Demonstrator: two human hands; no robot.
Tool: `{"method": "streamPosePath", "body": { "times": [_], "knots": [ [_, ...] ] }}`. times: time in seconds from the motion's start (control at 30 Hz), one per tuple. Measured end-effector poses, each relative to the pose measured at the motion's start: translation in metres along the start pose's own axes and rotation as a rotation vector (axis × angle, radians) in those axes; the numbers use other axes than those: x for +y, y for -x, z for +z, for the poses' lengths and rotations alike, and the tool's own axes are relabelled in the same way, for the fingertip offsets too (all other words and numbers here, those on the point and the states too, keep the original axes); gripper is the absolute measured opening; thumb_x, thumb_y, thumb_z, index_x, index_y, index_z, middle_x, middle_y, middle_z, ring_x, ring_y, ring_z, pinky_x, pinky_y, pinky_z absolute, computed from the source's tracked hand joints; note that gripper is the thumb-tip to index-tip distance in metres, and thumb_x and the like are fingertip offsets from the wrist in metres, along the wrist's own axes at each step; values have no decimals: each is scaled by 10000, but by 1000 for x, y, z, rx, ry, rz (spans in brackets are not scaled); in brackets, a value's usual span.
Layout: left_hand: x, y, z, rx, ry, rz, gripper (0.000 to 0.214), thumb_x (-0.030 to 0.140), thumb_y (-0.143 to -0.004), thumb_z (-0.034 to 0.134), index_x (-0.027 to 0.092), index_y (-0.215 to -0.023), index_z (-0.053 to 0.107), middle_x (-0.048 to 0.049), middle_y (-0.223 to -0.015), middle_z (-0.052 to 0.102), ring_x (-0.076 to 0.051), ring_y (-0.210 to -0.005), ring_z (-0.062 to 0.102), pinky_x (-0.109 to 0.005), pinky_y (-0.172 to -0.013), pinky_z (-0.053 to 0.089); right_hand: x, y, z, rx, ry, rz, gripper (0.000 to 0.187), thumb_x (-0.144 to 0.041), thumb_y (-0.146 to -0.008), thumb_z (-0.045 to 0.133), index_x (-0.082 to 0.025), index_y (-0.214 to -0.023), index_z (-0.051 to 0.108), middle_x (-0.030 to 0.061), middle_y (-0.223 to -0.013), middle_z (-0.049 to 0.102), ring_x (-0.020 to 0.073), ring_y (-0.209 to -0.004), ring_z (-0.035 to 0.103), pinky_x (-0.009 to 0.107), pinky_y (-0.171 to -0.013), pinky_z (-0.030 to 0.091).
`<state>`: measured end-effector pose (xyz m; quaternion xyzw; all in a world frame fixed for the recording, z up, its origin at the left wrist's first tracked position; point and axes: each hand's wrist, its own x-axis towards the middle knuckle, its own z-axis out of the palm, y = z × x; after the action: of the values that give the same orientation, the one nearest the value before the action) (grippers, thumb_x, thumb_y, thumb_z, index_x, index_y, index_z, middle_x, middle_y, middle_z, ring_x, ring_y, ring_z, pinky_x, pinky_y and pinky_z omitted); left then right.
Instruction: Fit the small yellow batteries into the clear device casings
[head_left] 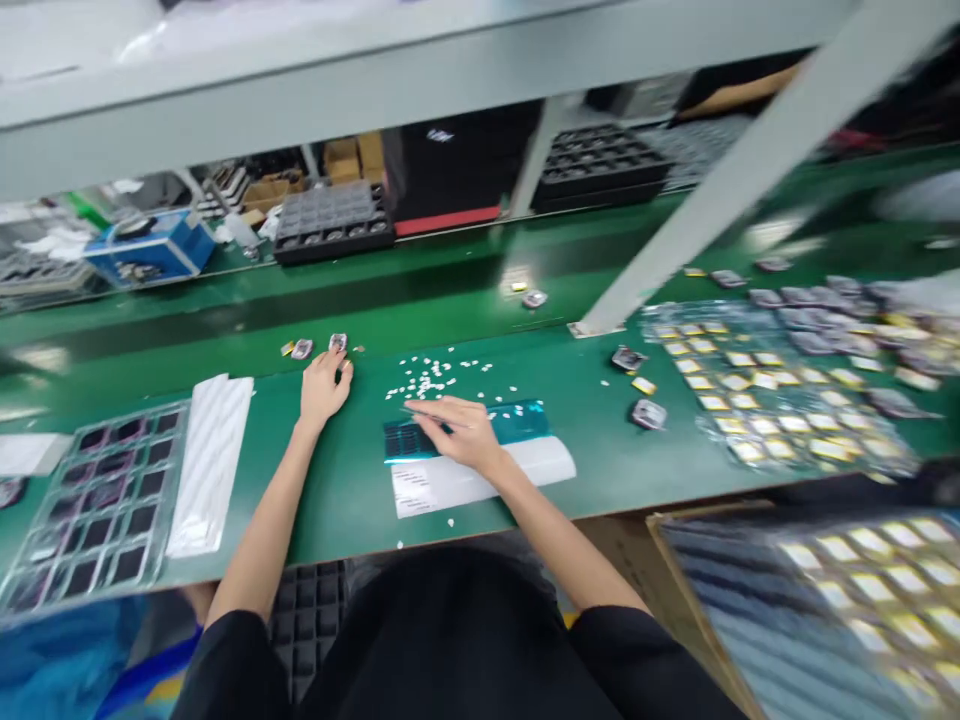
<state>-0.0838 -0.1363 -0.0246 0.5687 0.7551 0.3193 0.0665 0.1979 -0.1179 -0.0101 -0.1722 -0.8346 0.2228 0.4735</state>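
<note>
My left hand [322, 388] is at the edge of the raised green strip, its bent fingers on a small rounded electronic casing [338, 341]. My right hand [463, 432] is closed in a pinch on a thin pointed tool, seemingly tweezers [411, 409]. Beneath that hand lies a shiny blue-green film sheet [517, 422] with rows of small black pieces [409, 440] at its left end. A curled white backing sheet [536, 462] with printed labels lies nearer me. Many small white bits [427, 382] are scattered just beyond the film.
At left are a clear compartment tray [112, 500] and white strips [210, 465]. Loose casings [648, 414] and bubble wrap with yellow-edged pieces [765, 380] lie at right. A slanting grey post [720, 180] meets the bench; a shelf [375, 90] crosses overhead. Another casing [534, 299] lies on the strip.
</note>
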Motion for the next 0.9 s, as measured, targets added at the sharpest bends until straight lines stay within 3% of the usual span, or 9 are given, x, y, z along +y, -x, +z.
{"method": "streamPosePath", "body": {
  "times": [0.1, 0.2, 0.27, 0.37, 0.7, 0.9],
  "knots": [
    [16, -18, 5, -75, 15, 120, 432, 307, -900, 535, 105, -1250, 685, -194, -1485, 603, -328, -1392, 559, -460, -1201, 396, 3, -1, 1, -34, 86, -22, 230, -315, -1027, 592, -200, -1090, 781, 27, -940, 822, 129, -741, 744, 239, -734, 586],
    [23, -24, 10, -56, 6, 180, 529, 376, -918, 504, 96, -1353, 615, -219, -1588, 479, -357, -1391, 559, -496, -1175, 420, 9, -4, 1, -56, 165, 5, 228, -367, -1023, 606, -234, -1059, 788, -1, -971, 822, 131, -793, 762, 225, -764, 585],
    [22, -23, 12, 15, -98, 227, 506, 411, -950, 444, 116, -1304, 653, -193, -1477, 607, -328, -1354, 594, -460, -1164, 441, 13, -6, 0, -59, 201, 33, 245, -384, -1033, 590, -240, -1061, 786, -10, -993, 820, 131, -813, 766, 227, -779, 585],
    [20, -19, 13, 57, -114, 263, 451, 385, -940, 423, 116, -1141, 724, -203, -1297, 719, -353, -1252, 652, -492, -1109, 482, 17, -7, -2, -66, 236, 62, 237, -371, -1041, 581, -250, -1077, 781, -17, -1006, 819, 131, -852, 768, 225, -789, 580],
    [24, -16, 9, 185, -180, 271, 388, 382, -897, 411, 168, -867, 733, -193, -1058, 781, -380, -1066, 696, -509, -937, 555, 21, -10, -6, -110, 315, 53, 203, -379, -1020, 626, -264, -1061, 789, -31, -954, 819, 108, -827, 756, 183, -662, 523],
    [31, -11, 5, 232, -157, 262, 303, 377, -847, 452, 218, -795, 704, -145, -951, 777, -349, -1024, 705, -449, -876, 570, 13, -13, -9, -124, 364, 59, 159, -371, -1003, 652, -305, -1066, 782, -65, -912, 810, 90, -807, 741, 172, -600, 483]
  ]
}}
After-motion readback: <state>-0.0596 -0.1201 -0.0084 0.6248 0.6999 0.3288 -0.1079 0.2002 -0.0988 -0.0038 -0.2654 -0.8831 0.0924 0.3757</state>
